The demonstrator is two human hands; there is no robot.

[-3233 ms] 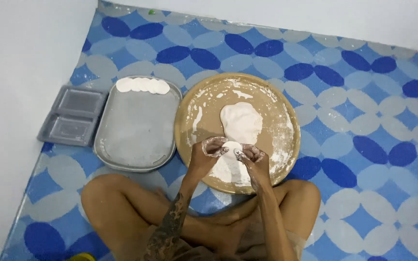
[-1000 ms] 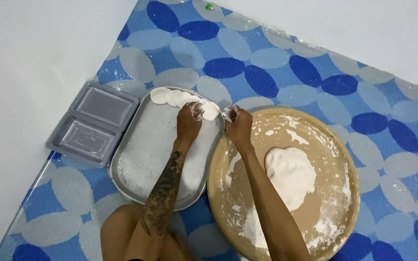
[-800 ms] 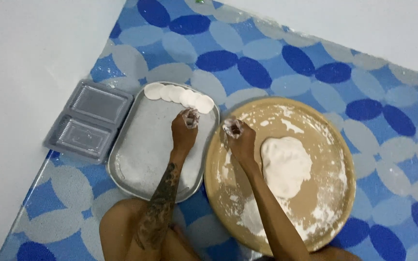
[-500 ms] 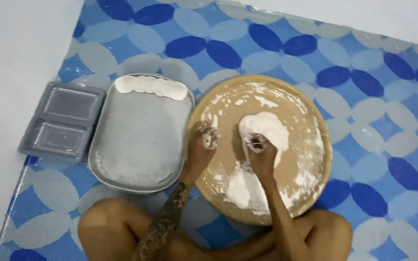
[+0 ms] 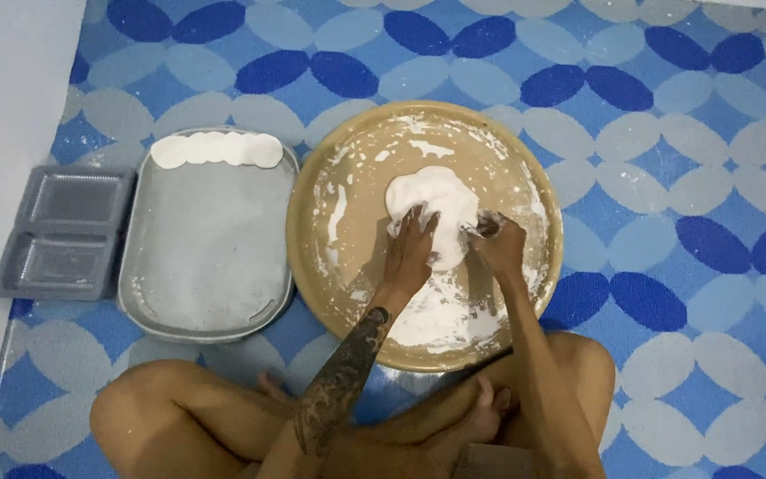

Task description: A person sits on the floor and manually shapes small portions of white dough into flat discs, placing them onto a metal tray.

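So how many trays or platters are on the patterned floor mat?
3: a round tan platter under both hands, a rectangular metal tray left of it, and a grey two-compartment plastic tray farthest left.

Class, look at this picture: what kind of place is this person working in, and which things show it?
Probably a home floor used for preparing food: a blue patterned floor mat, a round tan tray holding white dough, and a grey metal tray.
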